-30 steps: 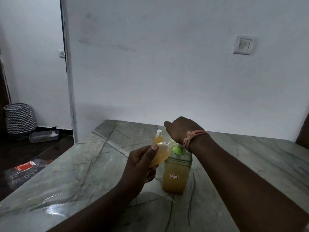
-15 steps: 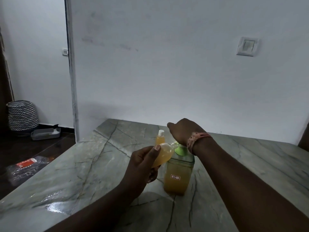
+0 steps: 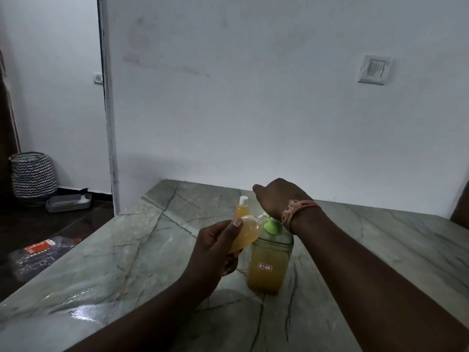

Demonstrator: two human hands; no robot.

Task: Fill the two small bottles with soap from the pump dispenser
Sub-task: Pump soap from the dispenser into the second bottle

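Observation:
The pump dispenser [image 3: 269, 265], a clear bottle of amber soap with a green pump collar and a small price sticker, stands on the marble counter [image 3: 127, 262]. My right hand [image 3: 278, 198] rests on top of its pump head and hides the head. My left hand [image 3: 215, 246] holds a small bottle [image 3: 247, 231] tilted, mostly full of amber soap, with its mouth up against the pump spout. A second small bottle [image 3: 242, 208] with a white cap stands upright just behind, also holding amber liquid.
A white wall with a switch plate [image 3: 373, 69] runs behind the counter. Off the left edge, on the dark floor, are a patterned basket [image 3: 33, 175], a grey tray [image 3: 68, 202] and a plastic packet [image 3: 38, 252].
The hands and the bottles have kept their places relative to each other. My view has shifted slightly.

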